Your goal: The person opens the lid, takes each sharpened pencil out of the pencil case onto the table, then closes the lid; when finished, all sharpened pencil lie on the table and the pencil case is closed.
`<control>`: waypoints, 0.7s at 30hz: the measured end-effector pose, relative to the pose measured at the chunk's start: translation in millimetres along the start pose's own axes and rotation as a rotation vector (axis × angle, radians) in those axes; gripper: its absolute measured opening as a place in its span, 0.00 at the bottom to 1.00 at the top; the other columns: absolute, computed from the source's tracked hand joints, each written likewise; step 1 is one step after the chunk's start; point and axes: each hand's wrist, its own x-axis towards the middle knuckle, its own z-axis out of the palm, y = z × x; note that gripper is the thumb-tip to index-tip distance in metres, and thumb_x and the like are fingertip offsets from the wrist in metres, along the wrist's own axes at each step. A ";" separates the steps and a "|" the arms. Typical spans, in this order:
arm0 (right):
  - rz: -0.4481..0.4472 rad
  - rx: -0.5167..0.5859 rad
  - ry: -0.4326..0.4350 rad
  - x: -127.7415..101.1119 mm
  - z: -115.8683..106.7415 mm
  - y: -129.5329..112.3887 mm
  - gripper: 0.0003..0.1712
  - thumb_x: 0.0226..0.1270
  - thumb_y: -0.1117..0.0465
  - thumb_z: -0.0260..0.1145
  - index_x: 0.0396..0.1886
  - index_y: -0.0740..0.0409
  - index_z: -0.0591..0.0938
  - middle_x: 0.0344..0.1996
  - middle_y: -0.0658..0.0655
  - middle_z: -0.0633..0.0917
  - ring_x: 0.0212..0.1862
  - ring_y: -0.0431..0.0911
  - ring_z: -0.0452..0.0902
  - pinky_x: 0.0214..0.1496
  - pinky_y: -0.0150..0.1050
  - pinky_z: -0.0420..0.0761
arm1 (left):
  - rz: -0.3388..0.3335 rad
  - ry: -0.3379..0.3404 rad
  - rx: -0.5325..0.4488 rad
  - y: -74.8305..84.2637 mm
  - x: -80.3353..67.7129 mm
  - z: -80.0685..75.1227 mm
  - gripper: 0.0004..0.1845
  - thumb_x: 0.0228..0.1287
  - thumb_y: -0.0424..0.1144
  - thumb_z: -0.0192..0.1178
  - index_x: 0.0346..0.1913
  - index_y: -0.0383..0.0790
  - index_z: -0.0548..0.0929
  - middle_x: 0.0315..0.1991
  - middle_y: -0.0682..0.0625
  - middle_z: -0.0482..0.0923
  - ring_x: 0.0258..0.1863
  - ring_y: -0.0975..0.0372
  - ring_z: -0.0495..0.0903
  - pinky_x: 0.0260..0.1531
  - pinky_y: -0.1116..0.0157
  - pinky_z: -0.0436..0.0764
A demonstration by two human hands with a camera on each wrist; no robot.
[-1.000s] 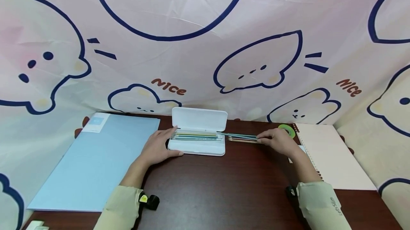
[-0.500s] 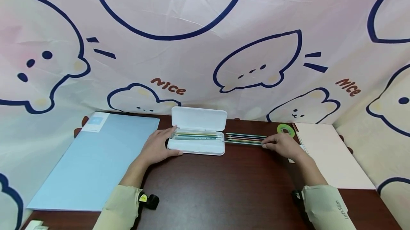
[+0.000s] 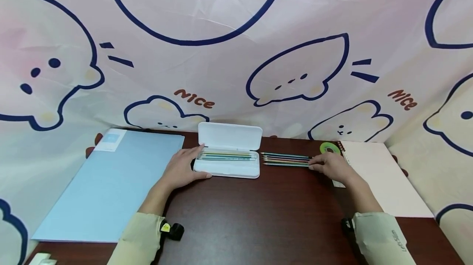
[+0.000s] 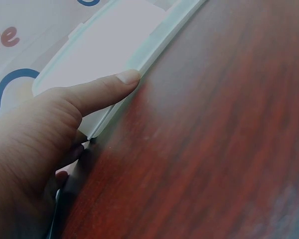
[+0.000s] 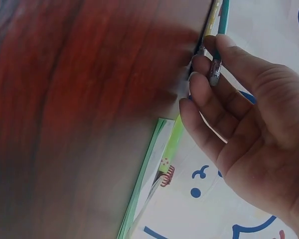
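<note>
**A:** How were the hands lying at that moment?

**B:** The left hand (image 3: 183, 170) lay at the left end of the open white pencil case (image 3: 228, 162), which sat mid-table near the back. Its fingers curled round that end and the thumb stretched straight along the front edge, as the left wrist view showed. The right hand (image 3: 331, 166) lay palm down at the right ends of the loose pencils (image 3: 285, 160), a row of four on the dark wooden table (image 3: 258, 220) just right of the case. Its fingers were relaxed and only lightly bent, fingertips (image 5: 205, 62) touching the metal-capped ends of the pencils without closing on any.

**A:** Any writing you could read?

**B:** "Nice" in brown letters appeared twice on the cartoon cloth (image 3: 236, 51) behind the table. The right sleeve (image 3: 384, 238) carried small lettering, too small to read for sure. The blue folder (image 3: 107, 187) had a pale label at its top corner, unreadable.

**A:** What had changed over the last second?

**B:** The right hand had slid rightwards along the pencils, from covering their right halves to resting at their ends, so the whole row lay exposed. The pencils had spread into a neater, parallel row. The left hand and case had not moved. The green tape roll (image 3: 330, 148) and the spiral notebook (image 3: 380, 179) stayed put at the right.
</note>
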 end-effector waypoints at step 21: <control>0.038 -0.027 0.043 9.1 3.3 -1.5 0.06 0.65 0.60 0.72 0.36 0.52 0.81 0.31 0.51 0.84 0.34 0.44 0.74 0.37 0.41 0.74 | -0.005 -0.006 -0.002 -0.4 -0.2 0.0 0.58 0.50 0.66 0.72 0.80 0.47 0.59 0.76 0.43 0.66 0.72 0.44 0.65 0.70 0.40 0.63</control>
